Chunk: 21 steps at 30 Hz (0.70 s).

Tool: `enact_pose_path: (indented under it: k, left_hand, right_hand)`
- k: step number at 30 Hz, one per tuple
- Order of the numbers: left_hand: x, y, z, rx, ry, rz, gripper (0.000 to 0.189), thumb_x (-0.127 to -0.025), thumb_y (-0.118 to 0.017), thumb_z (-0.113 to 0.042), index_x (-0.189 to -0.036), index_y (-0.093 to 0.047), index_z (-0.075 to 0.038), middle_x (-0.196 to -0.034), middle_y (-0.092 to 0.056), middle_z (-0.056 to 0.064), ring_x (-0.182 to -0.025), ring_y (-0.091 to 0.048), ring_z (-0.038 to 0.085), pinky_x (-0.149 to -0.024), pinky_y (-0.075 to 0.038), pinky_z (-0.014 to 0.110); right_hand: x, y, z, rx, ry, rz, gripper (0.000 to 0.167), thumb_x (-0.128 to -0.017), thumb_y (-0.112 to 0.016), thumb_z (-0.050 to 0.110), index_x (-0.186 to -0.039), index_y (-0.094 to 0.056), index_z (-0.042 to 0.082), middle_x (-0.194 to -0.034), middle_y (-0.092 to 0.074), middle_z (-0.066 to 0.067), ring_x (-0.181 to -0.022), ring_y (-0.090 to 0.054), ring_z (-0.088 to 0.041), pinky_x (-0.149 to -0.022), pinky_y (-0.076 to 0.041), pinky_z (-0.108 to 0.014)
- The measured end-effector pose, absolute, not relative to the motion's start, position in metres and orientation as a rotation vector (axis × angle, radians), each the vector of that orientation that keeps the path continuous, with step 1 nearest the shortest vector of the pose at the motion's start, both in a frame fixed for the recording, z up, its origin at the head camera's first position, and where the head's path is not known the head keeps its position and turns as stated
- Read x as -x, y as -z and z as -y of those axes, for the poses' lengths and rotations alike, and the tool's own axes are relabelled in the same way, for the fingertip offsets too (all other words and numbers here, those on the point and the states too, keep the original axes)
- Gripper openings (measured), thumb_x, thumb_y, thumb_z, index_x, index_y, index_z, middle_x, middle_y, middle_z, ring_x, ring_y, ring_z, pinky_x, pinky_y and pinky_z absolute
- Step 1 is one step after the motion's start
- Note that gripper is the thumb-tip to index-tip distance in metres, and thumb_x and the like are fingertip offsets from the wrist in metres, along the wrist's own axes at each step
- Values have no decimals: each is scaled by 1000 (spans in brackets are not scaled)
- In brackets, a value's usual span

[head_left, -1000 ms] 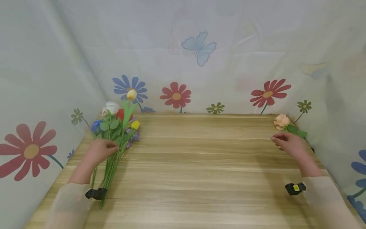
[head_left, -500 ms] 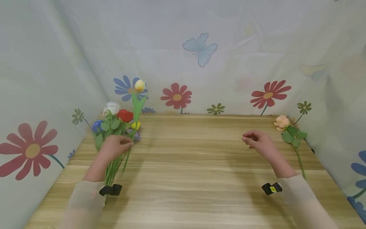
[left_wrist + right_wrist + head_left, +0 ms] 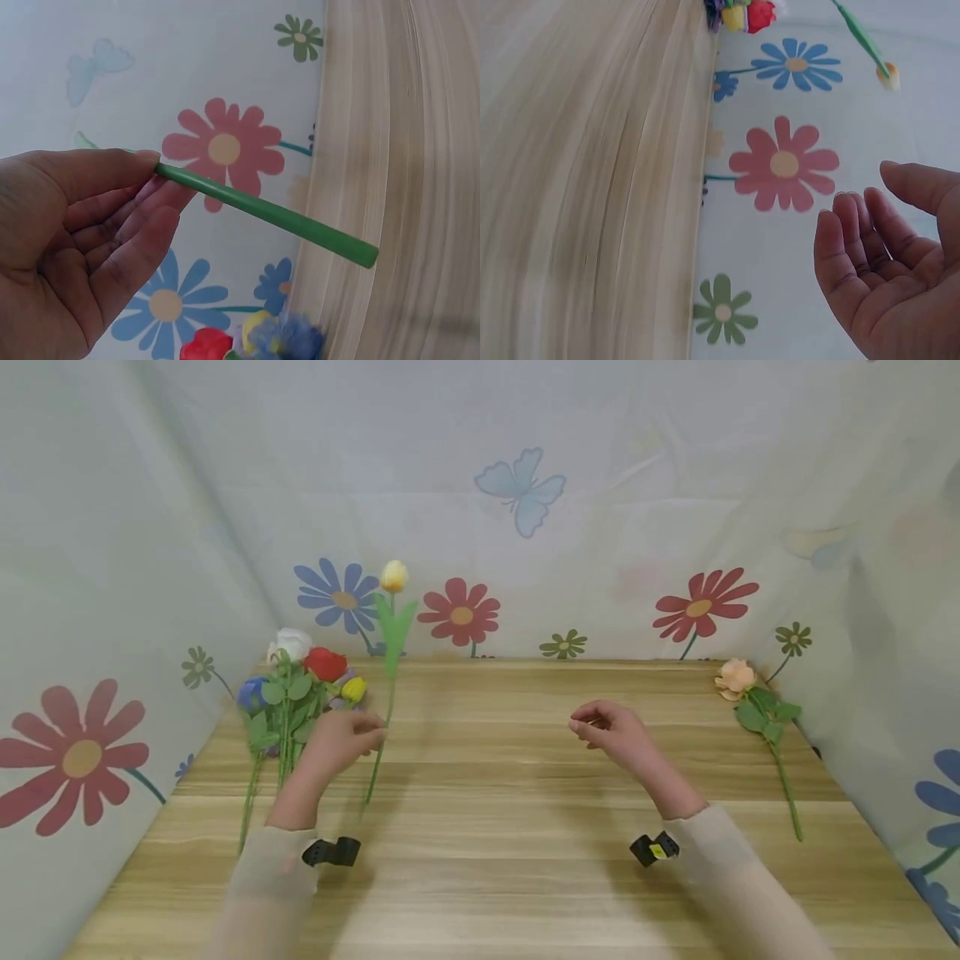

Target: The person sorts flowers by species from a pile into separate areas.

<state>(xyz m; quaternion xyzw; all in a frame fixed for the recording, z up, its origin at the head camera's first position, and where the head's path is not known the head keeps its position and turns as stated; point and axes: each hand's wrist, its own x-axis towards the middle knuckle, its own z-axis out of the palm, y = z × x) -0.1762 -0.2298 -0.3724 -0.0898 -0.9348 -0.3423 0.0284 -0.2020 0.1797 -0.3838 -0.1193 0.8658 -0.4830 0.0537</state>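
A pale yellow artificial tulip (image 3: 394, 577) stands nearly upright in my left hand (image 3: 341, 745), raised above the table. Thumb and fingertips pinch its green stem (image 3: 270, 214), whose lower end sticks out free in the left wrist view. My right hand (image 3: 611, 732) hovers over the middle right of the table. Its fingers are loosely bent with a gap to the thumb, and the right wrist view shows nothing in the palm (image 3: 900, 300). Left of my left hand lies a bunch of artificial flowers: a white rose (image 3: 291, 644), a red flower (image 3: 326, 664), a blue flower (image 3: 251, 692) and a yellow one (image 3: 354, 688).
A peach rose (image 3: 736, 678) with leaves and a long stem lies at the table's right side. The wooden table (image 3: 480, 860) meets a printed cloth backdrop (image 3: 600, 527) at its back edge and along both sides.
My left hand has lifted the tulip out of the bunch and carried it to the right. My right hand has moved left, away from the peach rose.
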Motion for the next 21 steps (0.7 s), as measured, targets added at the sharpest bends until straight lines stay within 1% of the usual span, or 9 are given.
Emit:
enact_pose_path:
  k: [2,4,6,9,12,13,15,17,21]
  left_hand:
    - [178,374,224,302,1096,2861,15,-96,-65,-12,-95,-75,-2,-81,-74,12,-72,-66,14,-64,-52,28]
    - [180,377,217,316,1136,2840,14,-96,-65,-12,-93,-75,-2,-79,-74,10,-71,-67,14,-63,-52,28]
    - [182,379,210,328,1142,2826,14,-95,-65,-12,-92,-75,-2,-79,-74,10,-69,-67,14,-62,-52,28]
    - [186,381,199,326,1153,2834,16,-96,-65,-13,-97,-76,-2,-87,-77,13,-72,-70,17,-63,-54,29]
    - [188,382,190,319,1199,2847,20,-97,-64,-12,-106,-76,2,-97,-78,19,-77,-73,24,-67,-58,32]
    - [189,382,187,316,1217,2846,21,-97,-64,-12,-107,-75,3,-98,-78,21,-78,-74,26,-69,-59,33]
    - [190,382,181,301,1257,2848,23,-98,-64,-11,-111,-74,5,-101,-77,23,-81,-74,28,-71,-60,34]
    - [190,381,175,296,1285,2847,25,-98,-64,-11,-114,-73,6,-102,-77,24,-81,-75,29,-71,-61,35]
    - [192,383,162,284,1322,2847,26,-98,-66,-14,-115,-74,5,-102,-78,22,-82,-75,28,-72,-61,34]
  right_hand:
    - [202,385,-171,373,1492,-2599,30,-102,-62,17,-121,-64,-7,-106,-69,-24,-84,-61,-11,-86,-62,-46]
    - [202,387,-162,379,1511,-2576,29,-102,-63,16,-120,-65,-6,-105,-69,-22,-83,-62,-11,-87,-61,-49]
    - [203,388,-154,391,1524,-2554,29,-102,-63,17,-120,-65,-6,-103,-70,-21,-84,-63,-12,-87,-61,-48]
    - [203,390,-142,406,1548,-2527,28,-101,-63,16,-119,-66,-6,-104,-70,-22,-86,-65,-18,-87,-62,-48]
    - [203,391,-132,418,1576,-2496,30,-101,-63,17,-120,-65,-6,-106,-69,-25,-90,-66,-27,-87,-62,-47]
    - [203,392,-129,420,1586,-2485,30,-101,-63,17,-120,-65,-7,-107,-68,-26,-92,-66,-31,-87,-62,-47]
    - [203,392,-123,420,1606,-2462,31,-102,-63,18,-121,-65,-6,-108,-68,-26,-95,-66,-34,-89,-62,-48]
    - [203,392,-117,414,1629,-2436,31,-101,-63,18,-121,-65,-6,-110,-69,-26,-96,-67,-32,-89,-62,-46]
    - [205,395,-106,405,1670,-2402,31,-101,-64,18,-121,-65,-6,-113,-69,-24,-93,-67,-20,-88,-63,-40]
